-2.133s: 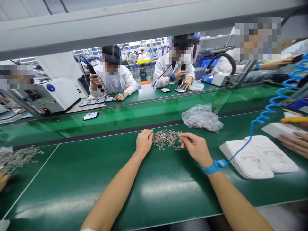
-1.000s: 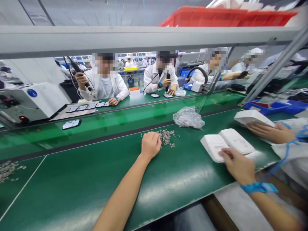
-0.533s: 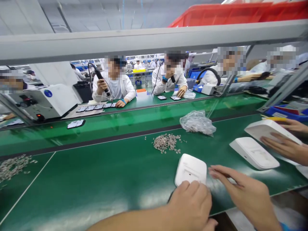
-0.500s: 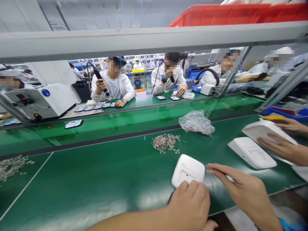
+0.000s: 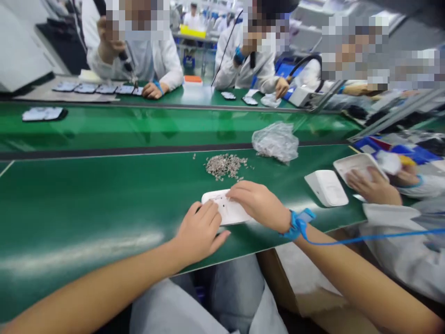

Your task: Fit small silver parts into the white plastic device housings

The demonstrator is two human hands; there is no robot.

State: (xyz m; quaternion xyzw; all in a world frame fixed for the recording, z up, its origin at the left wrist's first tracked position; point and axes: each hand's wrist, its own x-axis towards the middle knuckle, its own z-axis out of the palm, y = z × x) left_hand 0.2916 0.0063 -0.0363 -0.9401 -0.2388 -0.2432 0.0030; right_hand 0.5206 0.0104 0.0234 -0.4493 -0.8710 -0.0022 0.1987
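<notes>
A white plastic housing [image 5: 231, 214] with rounded corners and a small dark hole lies on the green bench in front of me. My left hand [image 5: 201, 228] holds its left side, with curled fingers over the top face. My right hand [image 5: 260, 204] reaches across its right part, fingers pressed together and tips at the recess near the hole. Whatever those fingertips may pinch is too small to make out. Just beyond the housing is a loose pile of small metal pieces [image 5: 225, 165]. A blue wrist strap [image 5: 298, 223] circles my right wrist.
A crumpled clear plastic bag [image 5: 276, 141] lies behind the pile. Another white housing [image 5: 328, 188] stands to the right, beside a co-worker's hands on a third white housing [image 5: 361, 168]. A dark belt edge [image 5: 139, 150] crosses behind. Co-workers sit opposite.
My view has tipped downward. My right hand has moved left from beside the housing onto it. The housing now looks turned, with my left hand at its left side.
</notes>
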